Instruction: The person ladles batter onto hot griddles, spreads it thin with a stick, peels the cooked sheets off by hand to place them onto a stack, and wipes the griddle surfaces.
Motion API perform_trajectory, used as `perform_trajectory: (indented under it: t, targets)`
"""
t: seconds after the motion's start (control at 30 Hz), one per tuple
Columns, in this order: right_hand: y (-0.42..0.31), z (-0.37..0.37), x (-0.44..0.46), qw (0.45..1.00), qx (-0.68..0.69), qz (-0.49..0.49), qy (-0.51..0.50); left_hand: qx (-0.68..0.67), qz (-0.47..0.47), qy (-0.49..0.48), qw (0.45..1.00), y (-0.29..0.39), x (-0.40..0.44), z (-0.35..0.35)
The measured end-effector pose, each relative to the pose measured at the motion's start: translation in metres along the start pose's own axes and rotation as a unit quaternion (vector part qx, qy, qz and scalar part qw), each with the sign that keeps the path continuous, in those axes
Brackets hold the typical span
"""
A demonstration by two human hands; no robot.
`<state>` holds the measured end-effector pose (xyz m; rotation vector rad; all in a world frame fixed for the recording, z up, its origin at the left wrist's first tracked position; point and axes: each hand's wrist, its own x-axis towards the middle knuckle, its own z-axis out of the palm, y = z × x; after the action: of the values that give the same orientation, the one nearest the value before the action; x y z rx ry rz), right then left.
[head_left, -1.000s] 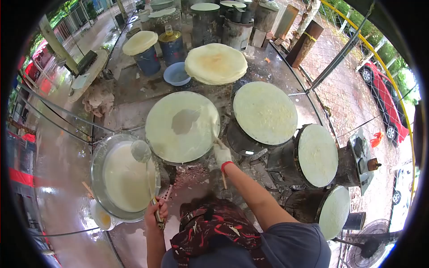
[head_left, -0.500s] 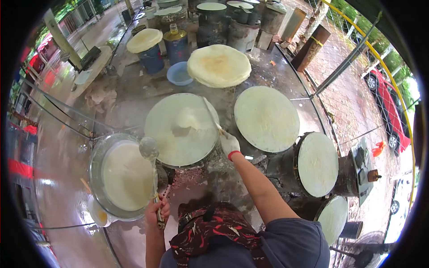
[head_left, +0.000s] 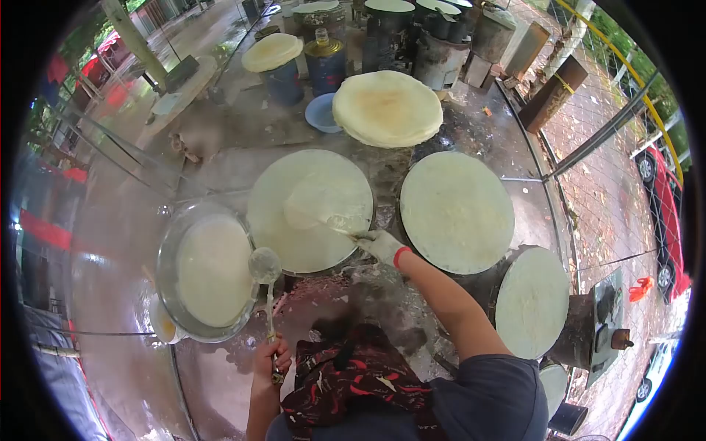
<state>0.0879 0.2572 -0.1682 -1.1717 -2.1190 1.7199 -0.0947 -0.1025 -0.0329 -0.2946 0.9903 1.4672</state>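
My left hand (head_left: 272,358) is closed around the handle of a metal ladle (head_left: 265,265). The ladle's bowl hangs by the right rim of a large metal basin (head_left: 166,294) holding pale batter (head_left: 215,272). My right hand (head_left: 379,246), in a white glove with a red cuff, grips a long flat spreader (head_left: 344,231) at the right edge of a round griddle (head_left: 283,246). Motion smears the spreader, which reaches left across the griddle. Pale batter covers the griddle, with a whiter patch near its middle.
A second coated griddle (head_left: 457,213) lies to the right, with another (head_left: 533,301) nearer me. Ahead, a stack of flat pancakes (head_left: 387,109) stands beside a blue basin (head_left: 322,114). More pancakes (head_left: 273,52) top a blue bucket. A wire fence runs along the right.
My right hand has swung the spreader from the griddle's far right edge down and left across its surface. The ladle stays in my left hand; the whole view has shifted slightly.
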Motion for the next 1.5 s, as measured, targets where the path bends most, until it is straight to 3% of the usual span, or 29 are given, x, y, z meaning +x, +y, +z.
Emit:
perform_trajectory:
  t: [0.03, 0.07, 0.17, 0.2, 0.3, 0.37, 0.47, 0.53, 0.57, 0.63, 0.67, 0.7, 0.77, 0.8, 0.83, 0.87, 0.93, 0.97, 1.03, 1.1, 1.13, 1.17, 1.2, 1.23, 1.27, 1.3, 1.33, 1.4, 1.5]
  targets:
    - [-0.008, -0.007, -0.003, 0.999, 0.018, 0.019, -0.023, 0.006, -0.008, 0.019, 1.0, -0.002, 0.003, -0.003]
    - [0.014, -0.001, 0.023, 0.995, 0.08, -0.06, 0.025, 0.013, -0.004, 0.024, 1.0, -0.002, 0.009, -0.006]
    - [-0.033, -0.005, 0.029, 0.99, 0.07, 0.061, 0.106, 0.072, 0.017, 0.035, 0.997, 0.004, 0.027, 0.003]
    - [-0.021, 0.007, 0.025, 0.992, 0.046, -0.06, 0.097, 0.119, 0.031, 0.039, 0.992, 0.009, 0.031, 0.017]
    - [0.001, 0.012, -0.016, 0.996, -0.055, -0.063, -0.021, 0.26, 0.063, 0.047, 0.962, 0.027, 0.05, 0.037]
    - [0.004, 0.015, -0.064, 0.984, 0.139, 0.111, -0.006, 0.339, 0.085, 0.062, 0.935, 0.032, 0.066, 0.038]
    - [0.036, 0.089, -0.079, 0.892, 0.356, 0.151, 0.236, 0.446, 0.112, 0.099, 0.883, 0.026, 0.094, 0.033]
    - [-0.006, 0.141, -0.094, 0.911, 0.34, 0.146, 0.183, 0.513, 0.127, 0.126, 0.84, 0.017, 0.109, 0.032]
    - [-0.023, 0.158, -0.101, 0.918, 0.334, 0.145, 0.156, 0.48, 0.119, 0.103, 0.863, 0.017, 0.107, 0.035]
    - [-0.035, 0.168, -0.1, 0.926, 0.307, 0.155, 0.155, 0.414, 0.1, 0.056, 0.903, 0.023, 0.103, 0.036]
    - [-0.04, 0.172, -0.098, 0.929, 0.295, 0.16, 0.154, 0.482, 0.137, -0.073, 0.863, 0.04, 0.109, 0.006]
    - [-0.042, 0.17, -0.102, 0.941, 0.267, 0.101, 0.18, 0.537, 0.17, -0.201, 0.802, 0.068, 0.124, -0.044]
    - [-0.02, 0.168, -0.1, 0.957, 0.15, -0.026, 0.248, 0.41, 0.094, -0.294, 0.858, 0.092, 0.111, -0.059]
    - [-0.002, 0.174, -0.088, 0.948, 0.048, -0.086, 0.302, 0.224, -0.021, -0.243, 0.944, 0.101, 0.063, -0.035]
    - [0.017, 0.181, -0.076, 0.921, -0.05, -0.132, 0.362, 0.027, -0.136, -0.174, 0.975, 0.106, 0.037, -0.022]
    - [0.039, 0.185, -0.055, 0.877, -0.261, -0.129, 0.382, 0.07, -0.112, -0.179, 0.975, 0.106, 0.038, -0.022]
    - [0.027, 0.19, -0.059, 0.869, -0.351, -0.098, 0.336, 0.152, -0.06, -0.187, 0.969, 0.106, 0.038, -0.026]
    - [0.024, 0.198, -0.072, 0.927, -0.231, -0.076, 0.287, 0.161, -0.077, -0.187, 0.966, 0.107, 0.036, -0.028]
    - [-0.018, 0.199, -0.11, 0.969, -0.011, -0.004, 0.248, 0.18, -0.111, -0.194, 0.958, 0.108, 0.035, -0.029]
    - [-0.05, 0.2, -0.158, 0.948, 0.139, 0.066, 0.278, 0.455, 0.046, -0.233, 0.858, 0.098, 0.051, -0.074]
    - [-0.063, 0.2, -0.181, 0.932, 0.19, 0.085, 0.296, 0.477, 0.042, -0.222, 0.849, 0.09, 0.044, -0.064]
    - [-0.072, 0.207, -0.201, 0.922, 0.194, 0.084, 0.323, 0.499, 0.038, -0.211, 0.84, 0.082, 0.039, -0.053]
    - [-0.075, 0.216, -0.222, 0.907, 0.199, 0.091, 0.36, 0.428, -0.063, -0.156, 0.888, 0.072, 0.011, -0.021]
    - [-0.073, 0.227, -0.234, 0.902, 0.156, 0.021, 0.401, 0.423, -0.092, -0.148, 0.889, 0.061, 0.008, -0.011]
    - [-0.119, 0.214, -0.269, 0.909, 0.193, 0.095, 0.356, 0.421, -0.122, -0.138, 0.888, 0.05, 0.007, -0.008]
    - [-0.108, 0.225, -0.274, 0.91, 0.207, 0.092, 0.348, 0.422, -0.152, -0.126, 0.885, 0.035, 0.007, -0.004]
    - [-0.104, 0.235, -0.287, 0.908, 0.075, -0.024, 0.412, 0.44, -0.168, -0.156, 0.868, 0.019, 0.006, 0.003]
    - [-0.14, 0.228, -0.335, 0.927, 0.11, 0.107, 0.342, 0.461, -0.191, -0.205, 0.842, -0.017, -0.002, 0.014]
    - [-0.137, 0.244, -0.382, 0.935, 0.078, 0.142, 0.314, 0.552, -0.189, -0.249, 0.773, -0.075, -0.033, 0.034]
